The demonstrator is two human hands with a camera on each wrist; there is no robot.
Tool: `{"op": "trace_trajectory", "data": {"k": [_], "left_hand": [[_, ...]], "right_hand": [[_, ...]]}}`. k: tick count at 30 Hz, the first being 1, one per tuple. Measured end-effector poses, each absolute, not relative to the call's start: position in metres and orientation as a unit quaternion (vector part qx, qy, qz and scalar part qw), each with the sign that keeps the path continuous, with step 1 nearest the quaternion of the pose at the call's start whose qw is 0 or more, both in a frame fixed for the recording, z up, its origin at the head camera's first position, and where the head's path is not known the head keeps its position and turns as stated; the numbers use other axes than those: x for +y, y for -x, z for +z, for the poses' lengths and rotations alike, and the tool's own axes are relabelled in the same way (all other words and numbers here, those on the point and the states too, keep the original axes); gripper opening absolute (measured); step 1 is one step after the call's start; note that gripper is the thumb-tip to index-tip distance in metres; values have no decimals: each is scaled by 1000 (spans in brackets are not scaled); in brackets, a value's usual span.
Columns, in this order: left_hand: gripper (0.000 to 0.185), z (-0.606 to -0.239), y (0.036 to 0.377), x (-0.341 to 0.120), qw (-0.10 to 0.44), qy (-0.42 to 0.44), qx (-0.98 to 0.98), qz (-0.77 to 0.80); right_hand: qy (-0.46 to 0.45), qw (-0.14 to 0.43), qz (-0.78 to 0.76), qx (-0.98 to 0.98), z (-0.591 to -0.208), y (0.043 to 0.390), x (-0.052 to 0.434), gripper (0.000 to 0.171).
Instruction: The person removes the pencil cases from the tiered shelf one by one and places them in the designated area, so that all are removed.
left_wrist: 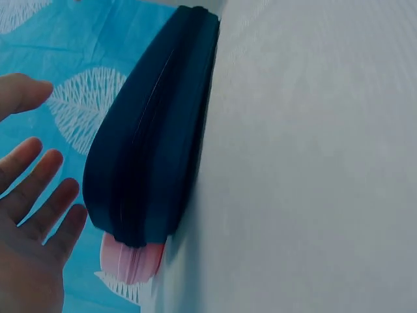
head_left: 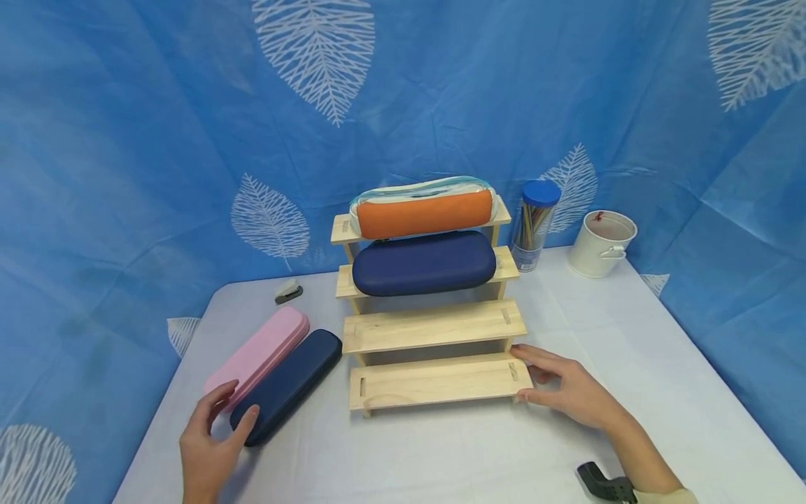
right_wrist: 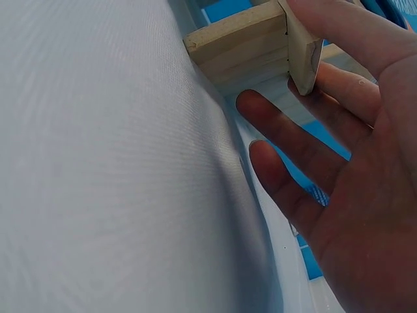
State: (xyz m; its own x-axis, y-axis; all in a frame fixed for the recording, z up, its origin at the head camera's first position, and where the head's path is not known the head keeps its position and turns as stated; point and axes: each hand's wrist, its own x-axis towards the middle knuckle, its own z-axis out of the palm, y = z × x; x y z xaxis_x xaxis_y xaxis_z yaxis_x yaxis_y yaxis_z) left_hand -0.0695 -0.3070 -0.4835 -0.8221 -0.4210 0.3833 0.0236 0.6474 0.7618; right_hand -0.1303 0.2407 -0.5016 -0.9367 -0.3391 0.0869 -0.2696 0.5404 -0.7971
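Note:
A stepped wooden shelf [head_left: 434, 381] stands mid-table in the head view. My right hand [head_left: 569, 388] is at the right end of its lowest board, thumb at the front edge and index finger behind, pinching it; the other fingers [right_wrist: 293, 140] extend below in the right wrist view. A dark navy hard pencil case [head_left: 290, 385] lies slantwise on the left, beside a pink pencil case [head_left: 261, 353]. My left hand [head_left: 210, 437] hovers at their near ends, fingers spread. In the left wrist view the left hand [left_wrist: 39, 222] shows a gap from the navy case [left_wrist: 150, 130].
An orange, white and teal pouch [head_left: 425, 213] lies on the top tier, a blue case [head_left: 425, 264] on the tier below. Behind right are a blue-lidded tube of sticks [head_left: 534, 227] and a white bucket [head_left: 601, 245]. A small stapler [head_left: 289, 292] sits back left.

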Motion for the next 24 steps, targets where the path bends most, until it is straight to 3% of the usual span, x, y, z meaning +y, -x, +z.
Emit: {"op": "trace_trajectory", "data": {"k": [9, 14, 24], "left_hand": [[65, -475, 81, -291, 279, -7, -856, -436], [63, -451, 85, -267, 253, 50, -835, -486], [66, -443, 110, -238, 183, 144, -787, -571]], "right_hand": [[169, 41, -441, 880, -500, 131, 240, 69], [172, 37, -434, 884, -500, 130, 241, 68], [177, 30, -440, 880, -501, 130, 241, 68]]}}
